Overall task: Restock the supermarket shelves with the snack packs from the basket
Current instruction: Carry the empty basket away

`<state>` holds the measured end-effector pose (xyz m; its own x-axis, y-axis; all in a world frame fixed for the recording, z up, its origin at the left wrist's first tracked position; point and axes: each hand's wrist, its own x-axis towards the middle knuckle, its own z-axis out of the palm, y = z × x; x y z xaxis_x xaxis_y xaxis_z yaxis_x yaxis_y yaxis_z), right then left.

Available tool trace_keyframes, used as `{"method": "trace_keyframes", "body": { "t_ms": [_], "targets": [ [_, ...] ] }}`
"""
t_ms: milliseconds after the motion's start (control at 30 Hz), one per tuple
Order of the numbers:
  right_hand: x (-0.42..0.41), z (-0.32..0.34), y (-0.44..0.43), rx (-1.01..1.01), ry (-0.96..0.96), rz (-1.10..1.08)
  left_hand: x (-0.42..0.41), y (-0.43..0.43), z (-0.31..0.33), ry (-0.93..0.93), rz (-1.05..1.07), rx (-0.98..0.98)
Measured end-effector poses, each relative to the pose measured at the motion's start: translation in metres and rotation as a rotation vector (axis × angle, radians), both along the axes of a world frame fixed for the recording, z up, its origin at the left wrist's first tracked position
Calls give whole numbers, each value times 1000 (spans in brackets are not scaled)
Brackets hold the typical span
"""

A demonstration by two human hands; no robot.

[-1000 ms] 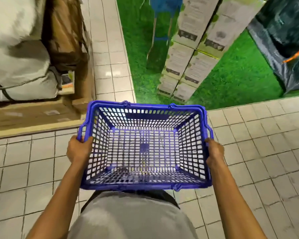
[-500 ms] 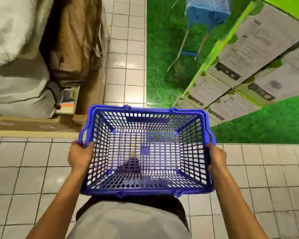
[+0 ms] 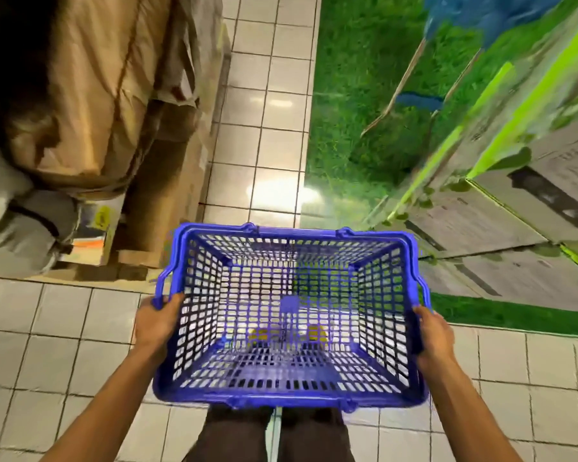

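Basket (image 3: 291,232), blue mesh, hangs at 6 o'clock in the view above the tiled floor (image 3: 64,345), with no snack packs visible inside. It is probably being carried for refilling, so hold it level and pass clear of the stacked boxes (image 3: 514,211) at 2 o'clock. The left hand (image 3: 156,323) grips its rim at 9 o'clock and the right hand (image 3: 436,338) at 3, fingers curled over the edge and forearms stretched forward.
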<state>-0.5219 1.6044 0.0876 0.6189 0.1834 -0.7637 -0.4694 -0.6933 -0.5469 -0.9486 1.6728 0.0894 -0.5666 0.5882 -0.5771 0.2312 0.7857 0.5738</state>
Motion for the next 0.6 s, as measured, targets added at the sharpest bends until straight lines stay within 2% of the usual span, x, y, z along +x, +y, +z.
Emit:
{"method": "trace_keyframes", "body": {
  "t_ms": [167,433,600],
  "targets": [
    [10,-100,39,-29,25,-18,10,34,-95,-20,-31,-19],
    [13,-266,71,-68,-52,45,21,77,-259,24,-60,-44],
    [16,-341,78,-108,-79,21,20,90,-336,80,-94,-52]
  ]
}}
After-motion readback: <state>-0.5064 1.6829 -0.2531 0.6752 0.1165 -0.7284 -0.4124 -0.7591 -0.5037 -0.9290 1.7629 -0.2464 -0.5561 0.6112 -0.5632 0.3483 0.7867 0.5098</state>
